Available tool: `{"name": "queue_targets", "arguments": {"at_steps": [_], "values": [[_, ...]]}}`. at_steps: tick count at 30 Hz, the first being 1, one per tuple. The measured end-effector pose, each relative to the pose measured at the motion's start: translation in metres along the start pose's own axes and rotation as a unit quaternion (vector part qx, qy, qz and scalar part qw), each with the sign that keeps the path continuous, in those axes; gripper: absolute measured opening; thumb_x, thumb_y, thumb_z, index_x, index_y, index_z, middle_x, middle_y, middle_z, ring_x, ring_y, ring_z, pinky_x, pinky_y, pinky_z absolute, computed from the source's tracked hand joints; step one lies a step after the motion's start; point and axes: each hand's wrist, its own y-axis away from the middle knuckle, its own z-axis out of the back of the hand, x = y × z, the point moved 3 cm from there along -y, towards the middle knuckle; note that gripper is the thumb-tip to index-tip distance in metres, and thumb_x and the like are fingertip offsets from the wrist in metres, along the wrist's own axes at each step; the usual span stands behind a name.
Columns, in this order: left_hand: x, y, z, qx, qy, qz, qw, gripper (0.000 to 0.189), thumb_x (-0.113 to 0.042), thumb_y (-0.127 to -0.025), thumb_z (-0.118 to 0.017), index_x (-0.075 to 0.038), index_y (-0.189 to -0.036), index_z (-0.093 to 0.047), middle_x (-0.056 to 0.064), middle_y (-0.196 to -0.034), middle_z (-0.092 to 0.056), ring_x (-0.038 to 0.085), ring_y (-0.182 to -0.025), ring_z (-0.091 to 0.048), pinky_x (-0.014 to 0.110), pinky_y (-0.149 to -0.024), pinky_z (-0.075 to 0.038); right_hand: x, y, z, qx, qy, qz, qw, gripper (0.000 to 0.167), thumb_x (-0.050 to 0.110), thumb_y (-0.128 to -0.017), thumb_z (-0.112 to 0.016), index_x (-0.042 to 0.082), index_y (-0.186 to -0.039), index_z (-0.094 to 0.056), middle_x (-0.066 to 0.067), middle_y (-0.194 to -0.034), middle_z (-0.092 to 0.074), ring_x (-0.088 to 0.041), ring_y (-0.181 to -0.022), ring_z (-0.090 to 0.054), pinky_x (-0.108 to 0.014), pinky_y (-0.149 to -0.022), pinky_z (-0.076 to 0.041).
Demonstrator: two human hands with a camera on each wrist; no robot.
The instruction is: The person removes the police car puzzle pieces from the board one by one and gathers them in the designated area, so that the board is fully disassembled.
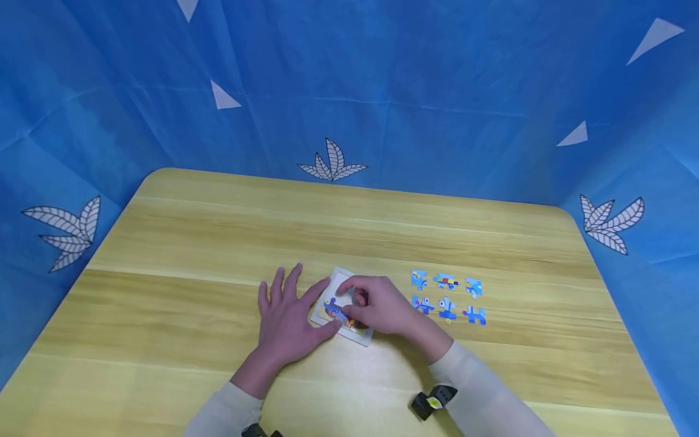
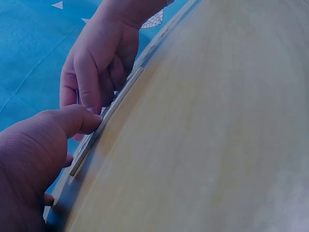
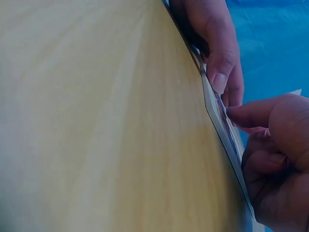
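A small white-rimmed puzzle board [image 1: 357, 340] lies tilted on the table, partly filled with colourful pieces along its lower side. My left hand [image 1: 289, 325] is spread flat beside it, thumb and index finger at the board's left and lower edges. In the left wrist view, that thumb [image 2: 82, 121] rests on the board's rim. My right hand [image 1: 379, 303] bends over the board from the right, thumb and index finger at a blue puzzle piece [image 1: 330, 307]. Its other fingers are curled in. The right hand covers part of the board's upper right.
Several loose blue jigsaw pieces [image 1: 447, 308] lie in two short rows to the right of the board. The wooden table [image 1: 191, 243] ends at a blue cloth backdrop [image 1: 382, 91] printed with white leaves and triangles. Each wrist carries a black strapped device [image 1: 434, 400].
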Motion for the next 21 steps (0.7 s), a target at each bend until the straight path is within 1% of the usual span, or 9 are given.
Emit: {"name": "queue_targets", "arguments": {"at_steps": [10,17,21], "values": [[-0.0003,-0.001,0.0011,-0.002,0.006,0.0,1.0,0.076,-0.072,-0.079,-0.063,-0.035,-0.145,-0.053,0.015,-0.162,-0.018,0.044,-0.147,-0.001,0.066,-0.109,0.004,0.0001,-0.0056,-0.0028,0.029,-0.005,-0.013,0.9995,0.018,0.007,-0.09,-0.071,0.012,-0.108,-0.07,0.01,-0.061,-0.045,-0.005,-0.053,-0.043,-0.028,-0.064,-0.044],[-0.0002,0.0001,0.0016,-0.002,0.009,0.004,0.9999,0.076,-0.07,-0.079,-0.064,-0.034,-0.145,-0.054,0.014,-0.162,-0.018,0.043,-0.147,-0.002,0.066,-0.109,0.004,-0.0011,-0.0074,-0.0058,0.037,-0.015,-0.013,0.9991,0.018,0.004,-0.091,-0.068,0.01,-0.107,-0.07,0.01,-0.063,-0.045,-0.005,-0.054,-0.043,-0.026,-0.061,-0.043],[-0.0003,0.0005,0.0019,-0.002,0.011,0.003,0.9999,0.076,-0.07,-0.079,-0.064,-0.034,-0.144,-0.055,0.015,-0.162,-0.018,0.043,-0.147,-0.002,0.066,-0.109,0.004,-0.0005,-0.0068,-0.0062,0.037,-0.026,-0.021,0.9988,0.018,0.002,-0.091,-0.068,0.01,-0.107,-0.07,0.009,-0.064,-0.045,-0.006,-0.054,-0.044,-0.026,-0.061,-0.043]]}}
